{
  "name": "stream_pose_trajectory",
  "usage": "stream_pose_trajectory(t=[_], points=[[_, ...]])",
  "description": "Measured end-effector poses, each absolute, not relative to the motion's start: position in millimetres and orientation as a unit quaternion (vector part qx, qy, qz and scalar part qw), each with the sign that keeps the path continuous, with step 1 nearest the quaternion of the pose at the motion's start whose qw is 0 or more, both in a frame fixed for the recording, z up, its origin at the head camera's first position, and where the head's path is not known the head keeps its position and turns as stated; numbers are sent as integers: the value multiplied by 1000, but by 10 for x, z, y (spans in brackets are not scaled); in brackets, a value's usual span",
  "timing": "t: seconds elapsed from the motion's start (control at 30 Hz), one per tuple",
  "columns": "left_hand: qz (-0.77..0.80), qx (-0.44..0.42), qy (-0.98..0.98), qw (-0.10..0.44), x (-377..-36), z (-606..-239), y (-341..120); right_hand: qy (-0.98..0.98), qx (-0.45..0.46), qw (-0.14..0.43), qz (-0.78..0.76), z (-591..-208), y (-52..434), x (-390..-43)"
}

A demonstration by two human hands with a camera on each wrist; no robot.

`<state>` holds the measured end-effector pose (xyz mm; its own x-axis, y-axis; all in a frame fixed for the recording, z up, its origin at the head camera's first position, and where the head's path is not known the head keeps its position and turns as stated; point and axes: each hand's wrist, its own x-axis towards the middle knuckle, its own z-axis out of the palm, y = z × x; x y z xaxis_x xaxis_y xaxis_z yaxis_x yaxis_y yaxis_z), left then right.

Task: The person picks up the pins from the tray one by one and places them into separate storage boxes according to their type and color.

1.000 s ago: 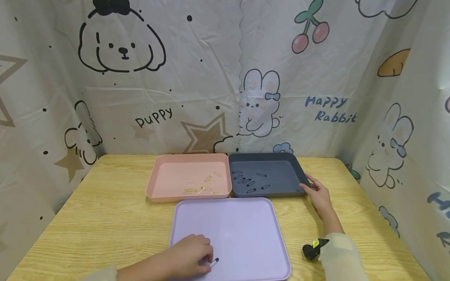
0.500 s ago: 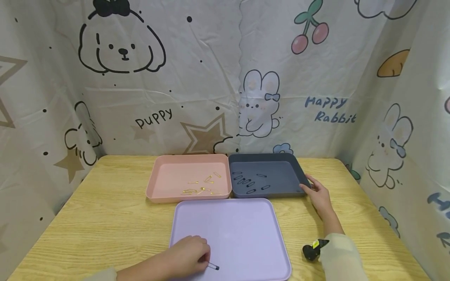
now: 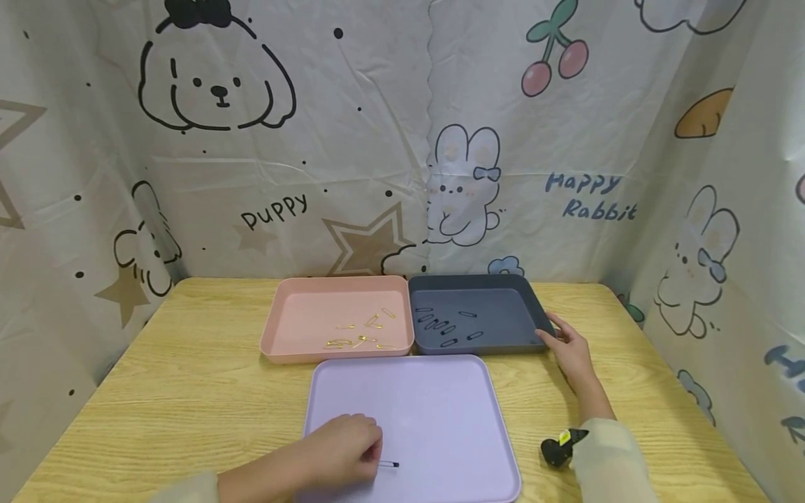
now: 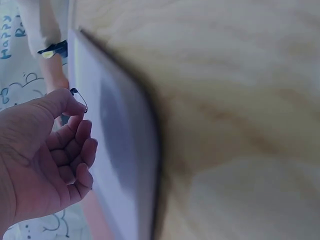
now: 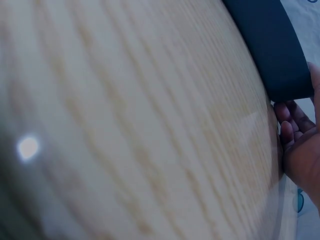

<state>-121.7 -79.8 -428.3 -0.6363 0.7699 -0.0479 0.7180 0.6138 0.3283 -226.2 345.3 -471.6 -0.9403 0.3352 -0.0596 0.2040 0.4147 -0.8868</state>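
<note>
The left hand (image 3: 342,454) is pinching a black safety pin (image 3: 389,464) over the lilac tray (image 3: 440,405); the right hand (image 3: 569,349) is resting, fingers relaxed, against the dark blue tray (image 3: 503,286).

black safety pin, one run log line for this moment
left hand pinches black safety pin over purple tray | right hand rests against dark blue tray

Pin (image 3: 390,464): small dark safety pin, closed, lying nearly flat, sticking out rightward from left hand's (image 3: 342,450) fingertips, w/ thumb + forefinger pinching one end.
Spot: sitting over lilac tray (image 3: 440,391), near front-left part, just above its surface.
</note>
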Motion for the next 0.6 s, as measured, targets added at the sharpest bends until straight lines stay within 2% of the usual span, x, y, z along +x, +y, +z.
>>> stream_pose_trajectory(t=[0.6], points=[[212, 368, 900, 95, -1994, -3806, -351, -837, -157, 62, 521, -4705, 3455, -2252]])
